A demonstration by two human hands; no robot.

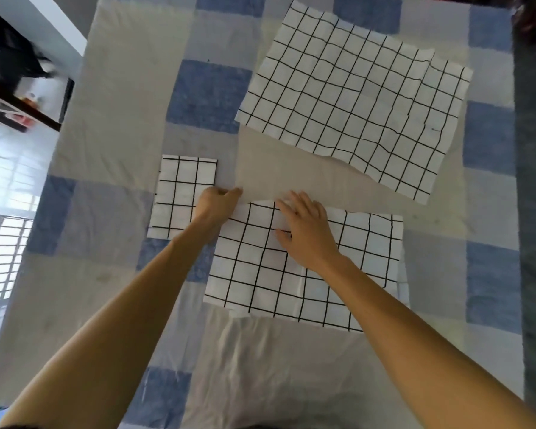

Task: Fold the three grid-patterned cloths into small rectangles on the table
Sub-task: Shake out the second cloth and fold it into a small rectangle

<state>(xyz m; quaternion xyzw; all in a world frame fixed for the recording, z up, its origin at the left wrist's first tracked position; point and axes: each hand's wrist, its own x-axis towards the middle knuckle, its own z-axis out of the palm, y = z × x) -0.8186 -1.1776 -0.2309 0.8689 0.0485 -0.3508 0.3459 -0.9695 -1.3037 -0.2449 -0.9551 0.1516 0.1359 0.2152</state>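
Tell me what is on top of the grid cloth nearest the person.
The right hand lies flat on the near cloth, fingers spread. The left hand pinches its far left corner. The grid beneath the right hand and its forearm is hidden.
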